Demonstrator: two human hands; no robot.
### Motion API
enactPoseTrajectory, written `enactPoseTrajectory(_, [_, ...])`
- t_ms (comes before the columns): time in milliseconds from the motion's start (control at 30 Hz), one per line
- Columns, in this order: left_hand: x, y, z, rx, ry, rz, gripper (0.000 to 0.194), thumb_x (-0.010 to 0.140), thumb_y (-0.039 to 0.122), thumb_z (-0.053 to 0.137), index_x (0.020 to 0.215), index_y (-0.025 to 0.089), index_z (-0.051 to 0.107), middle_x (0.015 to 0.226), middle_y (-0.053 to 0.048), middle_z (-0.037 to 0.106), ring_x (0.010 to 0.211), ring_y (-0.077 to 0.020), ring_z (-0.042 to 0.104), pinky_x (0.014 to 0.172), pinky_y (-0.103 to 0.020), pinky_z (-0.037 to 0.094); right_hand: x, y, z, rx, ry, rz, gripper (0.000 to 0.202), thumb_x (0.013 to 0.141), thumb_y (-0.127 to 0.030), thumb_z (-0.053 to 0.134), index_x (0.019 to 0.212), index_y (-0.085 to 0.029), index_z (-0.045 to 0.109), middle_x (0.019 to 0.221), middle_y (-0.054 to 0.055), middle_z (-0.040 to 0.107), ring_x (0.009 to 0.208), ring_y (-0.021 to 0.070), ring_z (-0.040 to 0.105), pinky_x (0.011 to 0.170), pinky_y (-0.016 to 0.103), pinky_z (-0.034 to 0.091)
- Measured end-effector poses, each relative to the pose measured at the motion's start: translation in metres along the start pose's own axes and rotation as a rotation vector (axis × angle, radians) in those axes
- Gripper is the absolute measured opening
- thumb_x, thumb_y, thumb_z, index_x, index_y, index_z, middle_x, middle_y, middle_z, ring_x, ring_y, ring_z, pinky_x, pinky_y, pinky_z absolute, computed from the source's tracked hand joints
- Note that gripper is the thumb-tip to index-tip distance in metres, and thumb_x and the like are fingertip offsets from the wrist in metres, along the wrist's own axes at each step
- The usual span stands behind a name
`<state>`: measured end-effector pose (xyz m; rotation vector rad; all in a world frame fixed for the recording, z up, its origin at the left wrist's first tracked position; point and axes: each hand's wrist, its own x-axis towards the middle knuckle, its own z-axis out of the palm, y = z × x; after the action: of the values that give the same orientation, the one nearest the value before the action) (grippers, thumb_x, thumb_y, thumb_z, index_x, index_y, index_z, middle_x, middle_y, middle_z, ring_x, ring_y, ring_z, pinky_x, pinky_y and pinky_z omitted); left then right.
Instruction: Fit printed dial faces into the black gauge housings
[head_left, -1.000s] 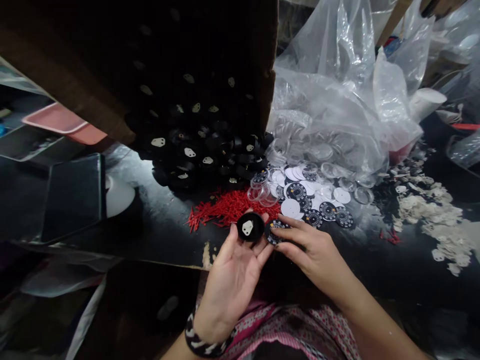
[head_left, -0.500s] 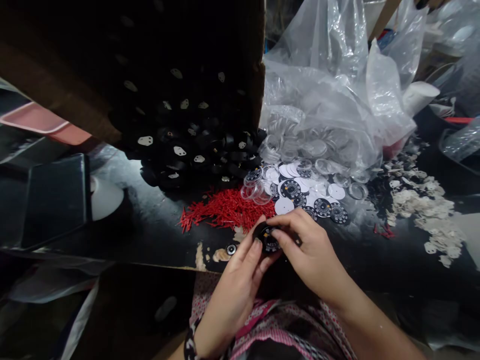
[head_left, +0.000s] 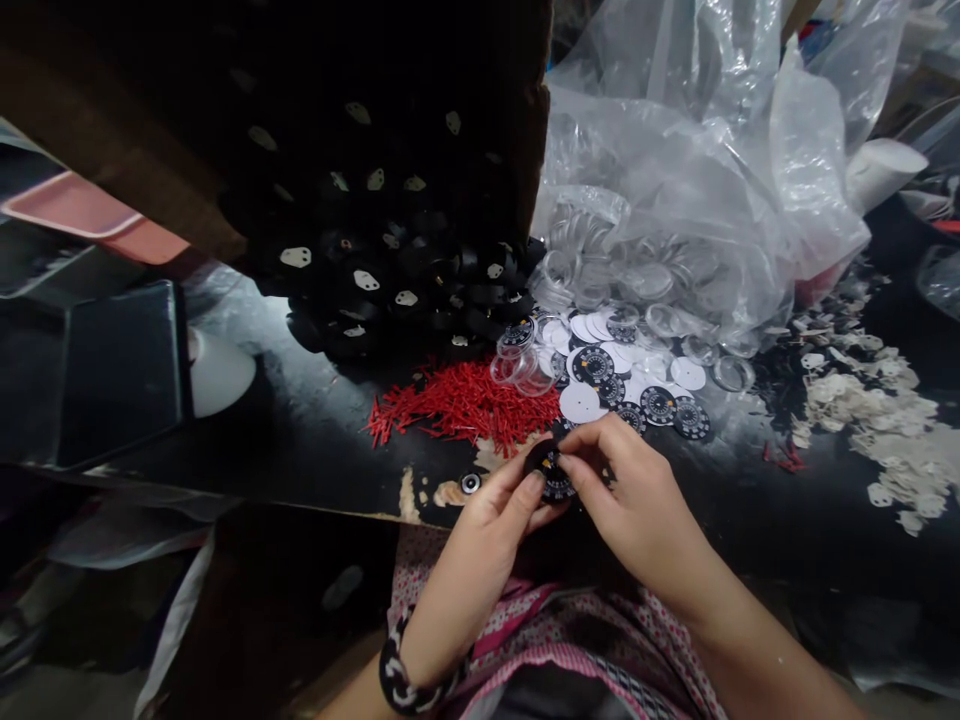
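Observation:
My left hand (head_left: 504,505) holds a round black piece with a printed dial face (head_left: 553,470) near the table's front edge. The fingers of my right hand (head_left: 619,480) are pinched at the dial's right side; anything small between them is hidden. Just beyond lie a heap of red pins (head_left: 469,405) and a spread of black printed dials (head_left: 658,404) and white discs (head_left: 580,403). Clear round covers (head_left: 517,370) rest partly over the pins. A small black-and-white ring (head_left: 470,483) sits left of my left hand.
A large box (head_left: 536,150) of black round parts (head_left: 420,270) stands at the back left. Plastic bags (head_left: 667,160) lie behind the clear covers. Pale flat pieces (head_left: 862,400) are at the right, a dark tray (head_left: 124,375) at the left.
The whole view has shifted slightly, so the table's things appear a little higher and further right. Both hands remain at the black dial piece, with little change in their hold.

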<state>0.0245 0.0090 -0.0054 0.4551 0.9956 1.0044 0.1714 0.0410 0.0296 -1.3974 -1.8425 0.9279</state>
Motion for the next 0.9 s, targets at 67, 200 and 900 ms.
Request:
enactPoseTrajectory(67, [0.001,-0.002,-0.002,0.031,-0.002,0.001,0.034,0.085,0.036,0.066,0.119,0.029,0.068,0.137,-0.003,0.059,0.126,-0.0266,0.054,0.094,-0.032,0.055,0.001,0.002,0.000,-0.002,-0.025,0.043,0.009,0.090,-0.012,0.054,0.090,-0.021,0.057,0.086,0.001,0.060,0.077,0.0151,0.058,0.069,0.026,0.046])
enactPoseTrajectory(200, [0.001,-0.004,-0.005,0.086,0.013,0.019,0.035,0.081,0.030,0.072,0.116,0.027,0.069,0.129,-0.004,0.065,0.121,-0.0262,0.058,0.095,-0.034,0.054,-0.003,0.006,0.000,0.003,-0.053,0.111,0.008,0.087,-0.016,0.060,0.092,-0.021,0.056,0.087,0.001,0.060,0.076,0.0146,0.057,0.066,0.025,0.045])
enactPoseTrajectory(900, [-0.014,0.009,-0.022,-0.257,0.231,0.028,0.025,0.083,0.024,0.067,0.106,0.022,0.059,0.113,-0.009,0.072,0.108,-0.0283,0.067,0.088,-0.040,0.055,0.037,0.006,0.020,-0.814,-0.261,-0.197,0.011,0.092,-0.018,0.054,0.084,-0.014,0.061,0.082,0.010,0.066,0.079,0.0266,0.060,0.073,0.039,0.038])
